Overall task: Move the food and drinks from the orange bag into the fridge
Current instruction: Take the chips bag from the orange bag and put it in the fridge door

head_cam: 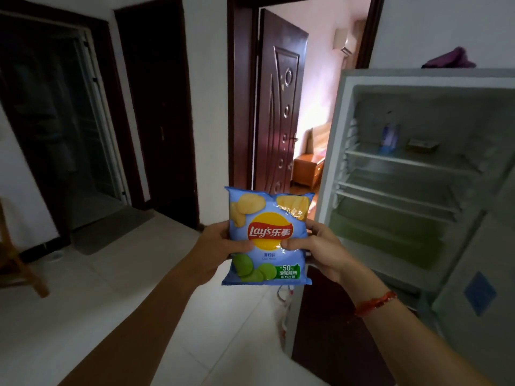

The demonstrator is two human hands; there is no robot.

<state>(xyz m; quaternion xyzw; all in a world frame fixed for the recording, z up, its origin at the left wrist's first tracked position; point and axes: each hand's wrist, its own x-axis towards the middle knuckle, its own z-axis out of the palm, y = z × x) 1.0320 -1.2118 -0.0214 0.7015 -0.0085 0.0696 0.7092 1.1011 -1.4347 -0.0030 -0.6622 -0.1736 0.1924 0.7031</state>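
The room was dim overall. Daylight entered through the open doorway point(320, 93) (overexposed, pinkish). The chip bag point(267, 238) was sharp; the fridge point(446, 112) interior appeared soft and grainy. Wide-angle distortion bent vertical lines at the edges.

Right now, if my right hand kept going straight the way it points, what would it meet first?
The chip bag, which your right hand grips by its edge. Straight beyond it lies your left hand on the opposite edge; depth past that is unclear.
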